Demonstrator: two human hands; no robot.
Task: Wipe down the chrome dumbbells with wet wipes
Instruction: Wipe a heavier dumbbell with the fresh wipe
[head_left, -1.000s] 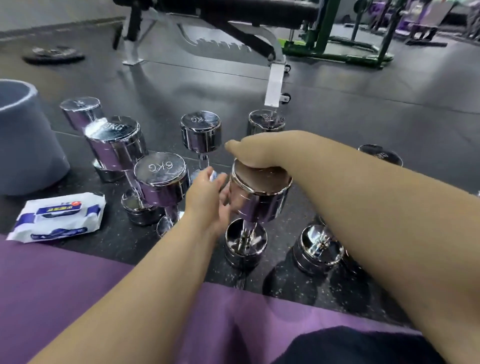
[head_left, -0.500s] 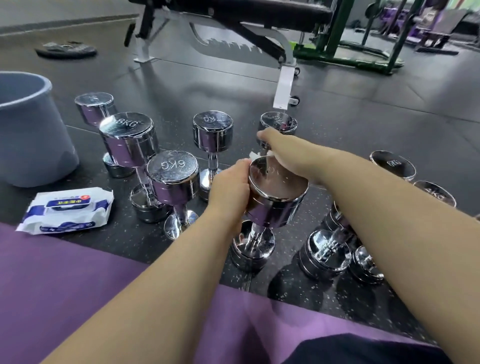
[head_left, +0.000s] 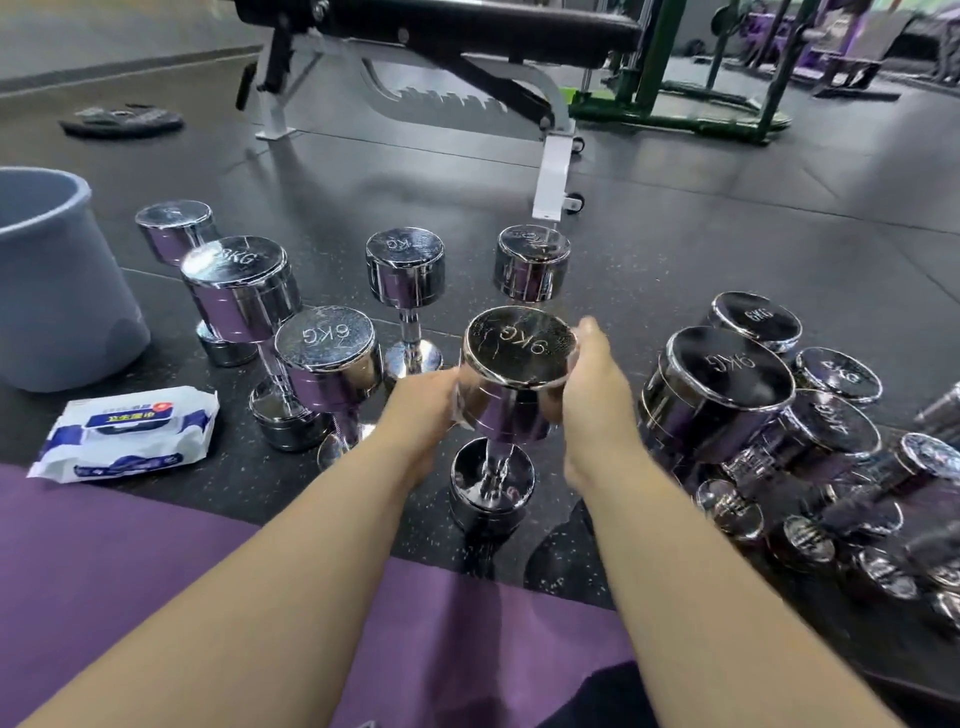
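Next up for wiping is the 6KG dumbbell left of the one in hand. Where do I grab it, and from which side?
Grip the 6KG dumbbell by its thin handle, under the top head, reaching in low from the near side. It stands on end; the 8KG dumbbell crowds it behind-left and the held dumbbell is close on its right, while the near side looks open.

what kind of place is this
Most likely a gym: many round-headed chrome dumbbells sit on dark speckled rubber flooring, with a black padded bench on a white steel frame and a green steel rack behind.
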